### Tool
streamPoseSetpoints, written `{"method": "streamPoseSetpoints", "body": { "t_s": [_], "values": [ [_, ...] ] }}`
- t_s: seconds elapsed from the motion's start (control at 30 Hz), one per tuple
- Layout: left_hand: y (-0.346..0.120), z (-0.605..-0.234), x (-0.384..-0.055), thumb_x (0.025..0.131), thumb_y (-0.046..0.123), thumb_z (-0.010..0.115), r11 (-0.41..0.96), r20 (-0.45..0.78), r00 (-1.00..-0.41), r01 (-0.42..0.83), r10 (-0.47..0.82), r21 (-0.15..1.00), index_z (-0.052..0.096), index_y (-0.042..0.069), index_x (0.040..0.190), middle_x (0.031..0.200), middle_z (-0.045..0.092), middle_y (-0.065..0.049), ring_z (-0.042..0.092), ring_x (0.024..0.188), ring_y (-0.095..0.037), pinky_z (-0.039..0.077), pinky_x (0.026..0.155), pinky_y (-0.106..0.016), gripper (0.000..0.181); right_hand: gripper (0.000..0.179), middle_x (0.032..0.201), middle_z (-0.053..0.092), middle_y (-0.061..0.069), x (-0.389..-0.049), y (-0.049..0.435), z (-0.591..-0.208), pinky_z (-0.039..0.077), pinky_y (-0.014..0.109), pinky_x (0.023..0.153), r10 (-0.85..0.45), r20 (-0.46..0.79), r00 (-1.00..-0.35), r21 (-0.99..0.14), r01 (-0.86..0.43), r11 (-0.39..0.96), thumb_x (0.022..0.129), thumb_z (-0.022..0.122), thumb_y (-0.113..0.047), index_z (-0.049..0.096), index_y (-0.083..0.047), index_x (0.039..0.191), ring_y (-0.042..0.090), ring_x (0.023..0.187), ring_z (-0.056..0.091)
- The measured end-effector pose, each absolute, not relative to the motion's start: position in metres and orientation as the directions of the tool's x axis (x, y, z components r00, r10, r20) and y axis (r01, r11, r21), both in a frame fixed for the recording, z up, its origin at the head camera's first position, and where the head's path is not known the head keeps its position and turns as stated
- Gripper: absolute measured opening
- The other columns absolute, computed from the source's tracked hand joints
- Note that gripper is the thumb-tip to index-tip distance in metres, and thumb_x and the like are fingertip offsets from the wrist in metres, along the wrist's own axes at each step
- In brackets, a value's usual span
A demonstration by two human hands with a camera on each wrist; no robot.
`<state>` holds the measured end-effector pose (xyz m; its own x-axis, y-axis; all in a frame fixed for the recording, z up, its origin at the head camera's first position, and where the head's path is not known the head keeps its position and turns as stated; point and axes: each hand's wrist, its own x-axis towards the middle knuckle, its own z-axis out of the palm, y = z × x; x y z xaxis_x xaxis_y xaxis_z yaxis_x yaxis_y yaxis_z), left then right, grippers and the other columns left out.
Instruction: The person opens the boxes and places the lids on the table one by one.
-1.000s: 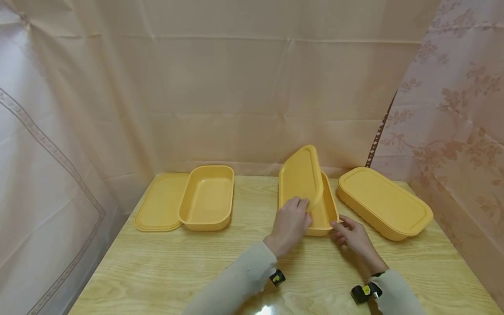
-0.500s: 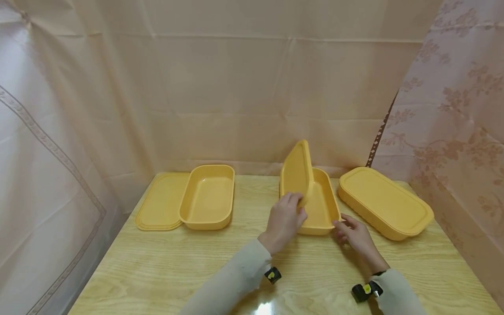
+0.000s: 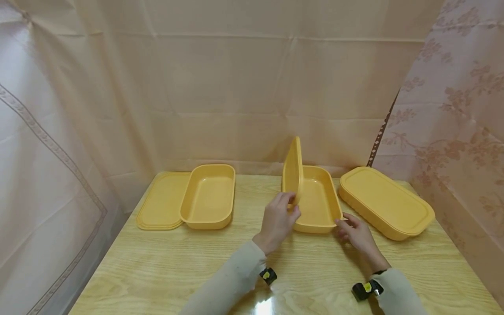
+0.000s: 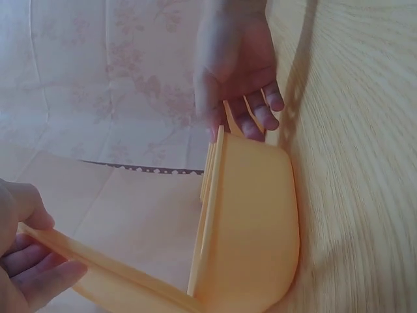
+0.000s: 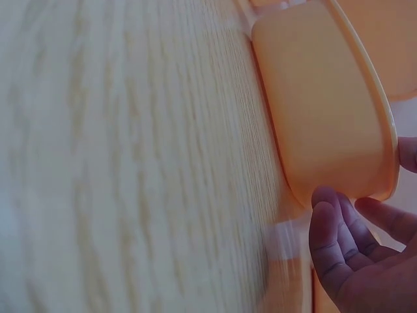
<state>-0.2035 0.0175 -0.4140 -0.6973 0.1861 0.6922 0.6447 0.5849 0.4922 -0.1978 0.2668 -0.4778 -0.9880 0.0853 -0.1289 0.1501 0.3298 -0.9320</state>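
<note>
My left hand [image 3: 275,224] pinches the near edge of a yellow lid [image 3: 294,173], which stands steeply on its long side along the left rim of a yellow food container [image 3: 318,199]. Thumb and fingers grip that same lid [image 4: 124,277] in the left wrist view. At the container's near right corner is my right hand [image 3: 361,241], thumb at the rim. In the right wrist view, this hand [image 5: 365,261] has its thumb on the rim and its index finger just below it, against the container's wall [image 5: 322,104]. The inside of the container is bare.
To the left, another open yellow container [image 3: 208,197] overlaps a flat yellow lid [image 3: 162,201]. A lidded yellow container [image 3: 386,202] lies slantwise on the right. All stand on a wooden table [image 3: 189,267], with a beige cloth [image 3: 220,87] hanging behind it.
My left hand has moved left and swung the lid from leaning over the container to nearly upright at its left side. More of the inside now shows. The right hand has stayed at the corner.
</note>
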Motion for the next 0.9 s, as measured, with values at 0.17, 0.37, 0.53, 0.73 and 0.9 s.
{"method": "streamPoseSetpoints", "body": {
  "t_s": [0.17,0.37,0.53,0.73,0.9],
  "values": [
    [0.013,-0.416,-0.205,0.082,0.000,0.068,0.531,0.659,-0.735,0.625,0.156,0.572,0.065,-0.002,0.106,0.094,0.066,-0.011,0.068,0.085,-0.019,0.055,0.070,-0.012,0.024,0.051,0.081,0.059,-0.005,-0.198,0.267,-0.478,0.052,0.022,0.059,0.093,-0.146,-0.985,-0.932,0.168,0.321,0.099,0.057,-0.023,0.045,0.007,0.138,0.004,0.067,0.060],
    [0.011,-0.417,-0.206,0.084,0.001,0.067,0.501,0.643,-0.754,0.613,0.137,0.611,0.065,-0.003,0.107,0.094,0.065,-0.012,0.069,0.085,-0.020,0.056,0.070,-0.014,0.023,0.056,0.082,0.058,-0.005,-0.199,0.269,-0.477,0.053,0.022,0.060,0.109,-0.171,-0.979,-0.922,0.198,0.332,0.099,0.058,-0.027,0.042,0.005,0.142,0.004,0.067,0.059],
    [0.008,-0.419,-0.208,0.084,0.000,0.067,0.469,0.637,-0.761,0.610,0.122,0.639,0.064,-0.005,0.107,0.095,0.065,-0.014,0.069,0.086,-0.021,0.056,0.072,-0.013,0.024,0.060,0.086,0.059,-0.004,-0.199,0.271,-0.476,0.054,0.023,0.062,0.111,-0.200,-0.974,-0.913,0.226,0.339,0.098,0.059,-0.031,0.041,0.003,0.144,0.004,0.069,0.059],
    [0.005,-0.424,-0.208,0.084,-0.001,0.067,0.439,0.630,-0.770,0.604,0.105,0.665,0.063,-0.006,0.107,0.098,0.065,-0.015,0.068,0.088,-0.022,0.055,0.073,-0.012,0.023,0.062,0.093,0.062,-0.001,-0.200,0.273,-0.476,0.055,0.023,0.066,0.116,-0.195,-0.974,-0.904,0.224,0.363,0.098,0.058,-0.036,0.041,0.002,0.144,0.005,0.074,0.060],
    [0.005,-0.426,-0.208,0.084,-0.003,0.067,0.421,0.645,-0.762,0.606,0.060,0.675,0.063,-0.006,0.106,0.096,0.065,-0.016,0.068,0.087,-0.024,0.055,0.071,-0.011,0.023,0.062,0.095,0.063,-0.001,-0.202,0.274,-0.478,0.055,0.023,0.067,0.118,-0.189,-0.975,-0.906,0.220,0.363,0.098,0.058,-0.034,0.041,0.003,0.144,0.004,0.075,0.060]
  ]
}}
